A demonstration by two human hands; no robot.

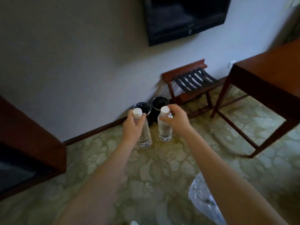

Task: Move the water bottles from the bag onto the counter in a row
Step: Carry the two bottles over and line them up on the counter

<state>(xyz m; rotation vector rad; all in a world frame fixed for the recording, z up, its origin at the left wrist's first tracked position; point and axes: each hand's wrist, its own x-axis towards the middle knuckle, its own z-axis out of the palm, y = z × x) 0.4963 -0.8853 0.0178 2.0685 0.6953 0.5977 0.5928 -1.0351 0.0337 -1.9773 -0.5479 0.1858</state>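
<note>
I hold two clear water bottles with white caps in the air over the carpet, both upright. My left hand (133, 125) grips the neck of the left bottle (145, 137), whose cap pokes out above my fingers. My right hand (176, 118) pinches the right bottle (165, 129) just below its cap. The two bottles hang side by side, a small gap between them. A clear plastic bag (206, 197) lies on the floor at the lower right, partly behind my right forearm.
A dark wooden table (266, 73) stands at the right and wooden furniture (32, 132) at the left. Two black bins (159, 103) and a folding luggage rack (191, 82) sit by the wall beyond the bottles. A television (185, 17) hangs above. Patterned carpet covers the floor.
</note>
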